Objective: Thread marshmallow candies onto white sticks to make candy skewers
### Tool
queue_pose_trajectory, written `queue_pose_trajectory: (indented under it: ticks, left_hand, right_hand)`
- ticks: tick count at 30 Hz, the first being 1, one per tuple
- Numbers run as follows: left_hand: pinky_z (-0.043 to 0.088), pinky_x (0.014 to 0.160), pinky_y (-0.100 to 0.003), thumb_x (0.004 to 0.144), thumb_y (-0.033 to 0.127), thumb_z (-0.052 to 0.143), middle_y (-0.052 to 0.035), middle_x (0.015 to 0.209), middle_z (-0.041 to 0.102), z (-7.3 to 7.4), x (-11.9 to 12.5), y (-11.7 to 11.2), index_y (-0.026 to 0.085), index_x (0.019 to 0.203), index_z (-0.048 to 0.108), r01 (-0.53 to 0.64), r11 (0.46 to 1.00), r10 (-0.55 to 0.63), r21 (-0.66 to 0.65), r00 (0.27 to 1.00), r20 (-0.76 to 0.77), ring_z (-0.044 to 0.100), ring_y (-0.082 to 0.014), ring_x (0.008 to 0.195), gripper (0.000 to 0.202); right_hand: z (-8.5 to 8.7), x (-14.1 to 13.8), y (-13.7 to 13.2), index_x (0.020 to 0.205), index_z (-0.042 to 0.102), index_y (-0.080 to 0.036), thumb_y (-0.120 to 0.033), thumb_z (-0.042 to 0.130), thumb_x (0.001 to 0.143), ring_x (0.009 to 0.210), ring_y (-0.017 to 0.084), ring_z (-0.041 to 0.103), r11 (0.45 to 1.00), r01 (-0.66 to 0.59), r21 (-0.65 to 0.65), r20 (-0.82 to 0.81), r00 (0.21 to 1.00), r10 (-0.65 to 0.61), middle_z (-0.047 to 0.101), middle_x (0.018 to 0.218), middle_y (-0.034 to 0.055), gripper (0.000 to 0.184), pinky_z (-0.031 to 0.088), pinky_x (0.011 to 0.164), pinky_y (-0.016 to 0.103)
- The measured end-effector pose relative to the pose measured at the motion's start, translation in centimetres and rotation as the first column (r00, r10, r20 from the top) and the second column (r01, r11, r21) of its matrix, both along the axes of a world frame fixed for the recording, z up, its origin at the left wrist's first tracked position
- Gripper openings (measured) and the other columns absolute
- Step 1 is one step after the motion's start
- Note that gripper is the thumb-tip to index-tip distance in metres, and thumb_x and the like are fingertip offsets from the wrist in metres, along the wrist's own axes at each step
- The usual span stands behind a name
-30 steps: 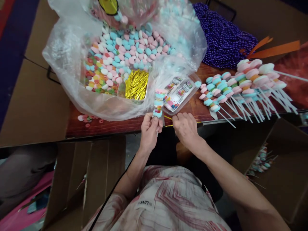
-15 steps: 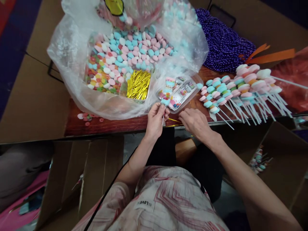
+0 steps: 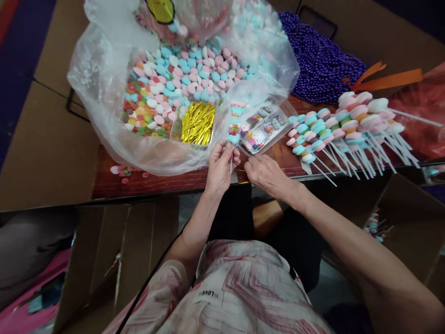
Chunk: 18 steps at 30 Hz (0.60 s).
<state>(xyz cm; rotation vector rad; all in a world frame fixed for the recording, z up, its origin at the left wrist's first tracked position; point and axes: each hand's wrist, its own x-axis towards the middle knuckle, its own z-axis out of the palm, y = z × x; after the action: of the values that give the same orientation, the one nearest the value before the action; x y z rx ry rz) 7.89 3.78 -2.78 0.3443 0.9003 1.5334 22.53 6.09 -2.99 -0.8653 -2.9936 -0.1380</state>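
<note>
Upright in my left hand (image 3: 219, 168) is a candy skewer (image 3: 235, 123) of stacked pink, blue and coloured pieces, in a clear wrapper. Thumb and fingers pinch it just below the candy, around the white stick. My right hand (image 3: 267, 175) is closed at the table edge, close beside the left. A gold twist tie (image 3: 244, 182) shows at its fingertips, partly hidden. Behind the hands, a clear tray (image 3: 274, 144) contains printed labels (image 3: 267, 130). To its left, a clear box holds many gold twist ties (image 3: 198, 123).
A large plastic bag (image 3: 95, 116) spreads open around loose candies (image 3: 187, 69). Finished-looking candy skewers (image 3: 318, 127) lie piled at right, sticks over the table edge. Purple bead strings (image 3: 318, 62) lie behind. Loose gummy rings (image 3: 127, 172) sit front left; cardboard boxes (image 3: 410, 227) stand below.
My right hand has moved left, bringing the gold twist tie closer to the left hand. The skewer and left hand have shifted slightly left and up.
</note>
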Motion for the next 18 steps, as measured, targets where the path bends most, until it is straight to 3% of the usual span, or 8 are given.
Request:
queue_pose_trajectory:
  ticks: [7,11,16,18]
  left_hand:
    - [0.043,0.052,-0.014,0.081,0.025,0.078,0.0044,0.065,0.061,0.0,-1.6,-2.5,0.020,0.083,0.057,-0.095,0.996,0.095,-0.001,0.994,-0.045,0.050,-0.0047,0.052,0.022]
    - [0.033,0.044,-0.013,0.080,0.028,0.078,0.0047,0.064,0.060,-0.2,-1.7,-3.0,0.019,0.081,0.055,-0.084,0.996,0.083,-0.018,0.994,-0.070,0.042,-0.0033,0.046,0.025]
    - [0.021,0.040,-0.013,0.082,0.031,0.074,0.0049,0.064,0.059,-0.5,-0.3,-3.0,0.019,0.081,0.050,0.010,1.000,-0.014,-0.029,0.991,-0.131,0.030,-0.0009,0.041,0.026]
    - [0.020,0.040,-0.013,0.085,0.031,0.071,0.0066,0.063,0.058,-0.6,0.7,-2.9,0.021,0.088,0.050,0.029,0.999,-0.032,-0.015,0.985,-0.171,0.030,-0.0017,0.041,0.024]
  right_hand:
    - [-0.6,1.3,-0.3,0.081,0.055,-0.018,-0.008,0.043,0.091,0.071,0.021,0.045,0.998,-0.029,-0.047,-0.315,0.949,0.012,0.058,0.076,0.0077,0.019,0.035,0.068,0.033]
    - [-0.1,1.5,-0.8,0.081,0.049,-0.021,-0.011,0.046,0.091,0.070,0.019,0.045,0.973,0.013,-0.232,-0.490,0.862,-0.128,0.055,0.074,0.0037,0.014,0.035,0.066,0.031]
    - [0.9,1.0,-1.6,0.086,0.045,-0.022,-0.012,0.046,0.090,0.066,0.014,0.051,0.859,0.029,-0.511,-0.623,0.676,-0.393,0.056,0.078,0.0006,0.011,0.038,0.063,0.028]
    - [1.0,0.2,-1.9,0.087,0.043,-0.023,-0.013,0.045,0.090,0.067,0.014,0.053,0.829,0.051,-0.557,-0.643,0.606,-0.469,0.056,0.077,-0.0003,0.010,0.040,0.064,0.027]
